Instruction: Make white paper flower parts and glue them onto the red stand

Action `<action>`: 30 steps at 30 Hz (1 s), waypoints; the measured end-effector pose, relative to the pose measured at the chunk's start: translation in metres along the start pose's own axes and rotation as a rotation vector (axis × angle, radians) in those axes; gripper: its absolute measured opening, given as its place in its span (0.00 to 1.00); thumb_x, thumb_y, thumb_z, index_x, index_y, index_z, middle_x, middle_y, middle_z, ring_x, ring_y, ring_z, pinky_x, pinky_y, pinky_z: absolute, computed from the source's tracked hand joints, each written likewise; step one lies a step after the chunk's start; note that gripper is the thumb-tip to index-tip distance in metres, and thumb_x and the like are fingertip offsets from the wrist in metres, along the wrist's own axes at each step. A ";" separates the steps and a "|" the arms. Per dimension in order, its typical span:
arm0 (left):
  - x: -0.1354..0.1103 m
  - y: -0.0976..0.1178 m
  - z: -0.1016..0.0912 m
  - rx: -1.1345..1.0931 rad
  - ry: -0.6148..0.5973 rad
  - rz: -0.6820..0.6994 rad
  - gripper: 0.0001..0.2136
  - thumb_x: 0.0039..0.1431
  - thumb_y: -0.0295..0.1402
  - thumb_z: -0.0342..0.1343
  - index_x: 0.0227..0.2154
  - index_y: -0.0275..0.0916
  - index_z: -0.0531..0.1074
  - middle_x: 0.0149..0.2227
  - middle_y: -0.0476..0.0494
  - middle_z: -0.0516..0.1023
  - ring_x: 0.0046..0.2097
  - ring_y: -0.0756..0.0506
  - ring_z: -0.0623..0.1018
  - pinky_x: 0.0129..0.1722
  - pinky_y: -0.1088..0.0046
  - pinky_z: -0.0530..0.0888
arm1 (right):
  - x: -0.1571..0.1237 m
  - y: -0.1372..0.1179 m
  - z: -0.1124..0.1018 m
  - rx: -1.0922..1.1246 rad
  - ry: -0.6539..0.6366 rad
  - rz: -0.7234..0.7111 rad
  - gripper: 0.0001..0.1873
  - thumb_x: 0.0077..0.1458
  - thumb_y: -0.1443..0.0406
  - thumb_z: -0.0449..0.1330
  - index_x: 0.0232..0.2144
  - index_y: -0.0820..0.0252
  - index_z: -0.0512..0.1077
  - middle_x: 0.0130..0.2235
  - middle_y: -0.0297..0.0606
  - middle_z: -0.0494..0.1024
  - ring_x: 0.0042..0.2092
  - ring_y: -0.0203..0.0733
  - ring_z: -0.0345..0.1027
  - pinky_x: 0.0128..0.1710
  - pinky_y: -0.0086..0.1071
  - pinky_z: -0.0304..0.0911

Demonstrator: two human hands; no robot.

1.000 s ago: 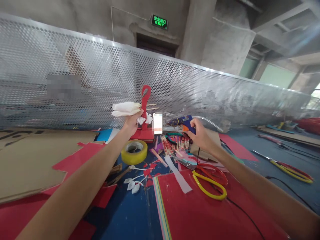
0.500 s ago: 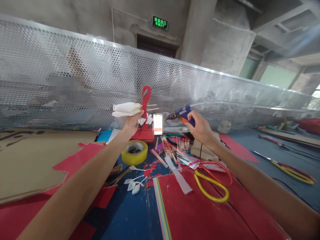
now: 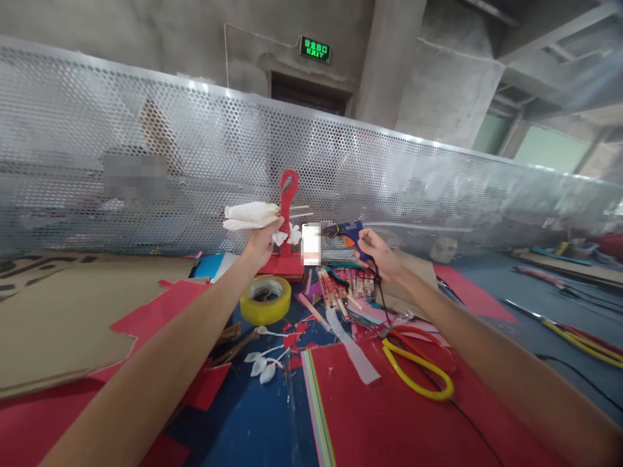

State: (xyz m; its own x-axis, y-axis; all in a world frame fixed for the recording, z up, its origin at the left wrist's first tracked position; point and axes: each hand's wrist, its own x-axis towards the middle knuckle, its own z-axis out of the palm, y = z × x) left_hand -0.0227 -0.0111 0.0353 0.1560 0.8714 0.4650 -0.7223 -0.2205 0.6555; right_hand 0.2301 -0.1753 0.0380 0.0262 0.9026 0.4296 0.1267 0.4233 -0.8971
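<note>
My left hand [image 3: 263, 237] is raised and closed round a white paper flower [image 3: 250, 215] on thin wooden sticks, held just left of an upright red card stand [image 3: 287, 198]. My right hand [image 3: 377, 254] grips a blue glue gun [image 3: 346, 232], its nozzle pointing left toward the flower and the stand. A black cord drops from the gun over a pile of wooden sticks [image 3: 341, 288].
A yellow tape roll [image 3: 265, 299], red and yellow scissors [image 3: 418, 363], white petals [image 3: 260, 363], red card sheets [image 3: 399, 415] and brown cardboard [image 3: 63, 318] lie on the blue table. A perforated metal screen [image 3: 146, 162] runs behind. More yellow-handled scissors [image 3: 584, 337] lie at right.
My right hand lifted the glue gun off the table, then brought it lower and leftward toward the stand. My left hand kept the flower nearly still.
</note>
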 end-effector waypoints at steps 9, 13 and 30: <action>-0.006 0.006 0.005 0.041 -0.031 -0.020 0.17 0.39 0.30 0.74 0.34 0.38 0.77 0.29 0.49 0.81 0.27 0.51 0.76 0.28 0.76 0.71 | 0.019 0.003 0.027 0.218 0.028 -0.033 0.22 0.42 0.66 0.71 0.34 0.54 0.61 0.36 0.30 0.69 0.37 0.37 0.67 0.30 0.28 0.64; -0.007 0.007 0.006 0.043 -0.002 -0.023 0.17 0.39 0.30 0.74 0.34 0.38 0.77 0.28 0.50 0.81 0.28 0.50 0.78 0.29 0.75 0.72 | 0.030 -0.004 0.038 0.210 0.035 -0.091 0.24 0.37 0.69 0.72 0.34 0.55 0.63 0.38 0.30 0.71 0.38 0.36 0.67 0.33 0.27 0.64; -0.002 0.003 -0.003 0.055 -0.036 -0.027 0.17 0.40 0.34 0.74 0.34 0.39 0.77 0.33 0.48 0.82 0.29 0.50 0.78 0.28 0.75 0.72 | 0.032 -0.001 0.043 0.397 -0.231 -0.044 0.14 0.52 0.58 0.68 0.35 0.56 0.68 0.36 0.35 0.66 0.34 0.36 0.58 0.29 0.29 0.60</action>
State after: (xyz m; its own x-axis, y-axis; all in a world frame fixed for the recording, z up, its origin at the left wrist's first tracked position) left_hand -0.0274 -0.0121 0.0351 0.1994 0.8614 0.4672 -0.6794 -0.2221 0.6994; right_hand 0.1879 -0.1438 0.0481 -0.1979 0.8577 0.4746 -0.2680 0.4183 -0.8679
